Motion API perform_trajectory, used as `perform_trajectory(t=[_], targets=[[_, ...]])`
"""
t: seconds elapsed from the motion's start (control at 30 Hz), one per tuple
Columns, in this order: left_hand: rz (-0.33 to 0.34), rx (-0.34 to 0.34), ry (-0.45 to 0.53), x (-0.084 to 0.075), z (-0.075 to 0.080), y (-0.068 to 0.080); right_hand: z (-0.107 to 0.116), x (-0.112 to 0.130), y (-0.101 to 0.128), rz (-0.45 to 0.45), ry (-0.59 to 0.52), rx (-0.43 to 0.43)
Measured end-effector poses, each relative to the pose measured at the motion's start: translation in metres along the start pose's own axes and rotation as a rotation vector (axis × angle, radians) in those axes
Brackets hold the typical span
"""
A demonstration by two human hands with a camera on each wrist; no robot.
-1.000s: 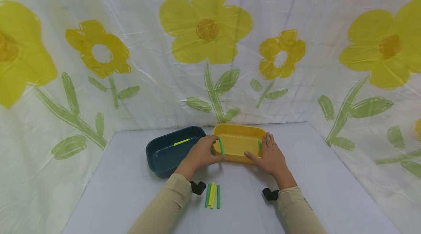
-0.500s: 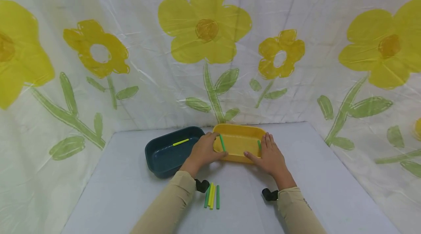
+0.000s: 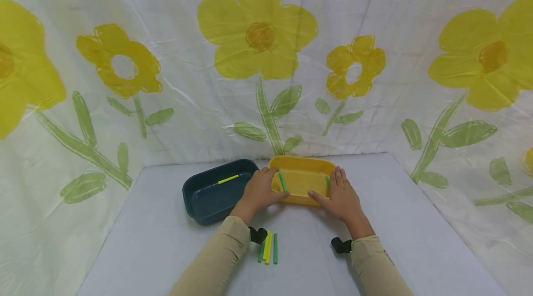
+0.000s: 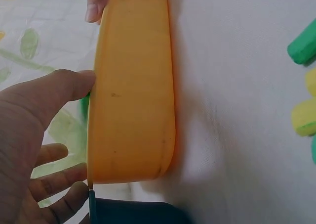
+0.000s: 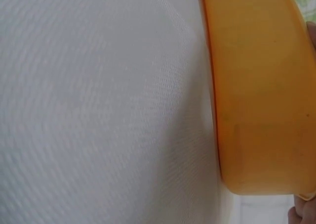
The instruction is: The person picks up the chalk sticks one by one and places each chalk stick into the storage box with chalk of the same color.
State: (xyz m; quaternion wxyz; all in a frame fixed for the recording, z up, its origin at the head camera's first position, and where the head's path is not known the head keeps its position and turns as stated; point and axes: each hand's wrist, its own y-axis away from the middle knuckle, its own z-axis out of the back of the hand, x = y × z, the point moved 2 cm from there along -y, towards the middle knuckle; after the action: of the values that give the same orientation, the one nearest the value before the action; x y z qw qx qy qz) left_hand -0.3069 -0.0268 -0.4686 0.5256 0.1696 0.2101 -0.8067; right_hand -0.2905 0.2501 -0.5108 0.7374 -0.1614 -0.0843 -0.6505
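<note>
Yellow and smooth-walled, a shallow, round-cornered rectangular tray (image 3: 306, 179) is sitting near the back of the white-covered table (image 3: 308, 249), and from my distant post I am seeing the person's two hands at its ends. The left hand (image 3: 260, 189) is holding a slim, straight green stick (image 3: 283, 181) at the tray's left end, the stick running lengthwise between thumb and forefinger; in the left wrist view I am seeing the other fingers spreading beside the corner. Whether the stick is touching the tray, I cannot tell. The right hand (image 3: 344, 199) is resting at the right end, its fingers extending straight and its thumb standing wide at the near rim. Just beside those fingers, a second slim green stick (image 3: 328, 182) is lying inside the tray, partly hidden.

To the left, a dark blue, round-cornered oblong tray (image 3: 210, 196) is standing at an angle close to the yellow one, and a slim bright-yellow stick (image 3: 228, 179) is lying inside it. Nearer the person, a small group of green and yellow sticks (image 3: 268, 249) is lying on the table. Beige sleeves (image 3: 216, 256) are covering both forearms, and behind everything a flower-painted white cloth (image 3: 185, 129) is hanging.
</note>
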Motion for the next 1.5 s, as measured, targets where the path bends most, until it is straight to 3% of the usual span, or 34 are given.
perform_trajectory(t=[0.63,0.9,1.5], targets=[[-0.018,-0.026,-0.005,-0.003,0.003,0.006,0.0,0.0,-0.001,0.001,0.003,0.002],[-0.042,-0.006,0.013,-0.003,0.006,0.011,-0.001,-0.002,0.0,-0.005,0.013,0.008],[-0.066,0.059,0.176,-0.008,0.016,0.047,0.0,0.0,0.0,-0.009,0.01,0.015]])
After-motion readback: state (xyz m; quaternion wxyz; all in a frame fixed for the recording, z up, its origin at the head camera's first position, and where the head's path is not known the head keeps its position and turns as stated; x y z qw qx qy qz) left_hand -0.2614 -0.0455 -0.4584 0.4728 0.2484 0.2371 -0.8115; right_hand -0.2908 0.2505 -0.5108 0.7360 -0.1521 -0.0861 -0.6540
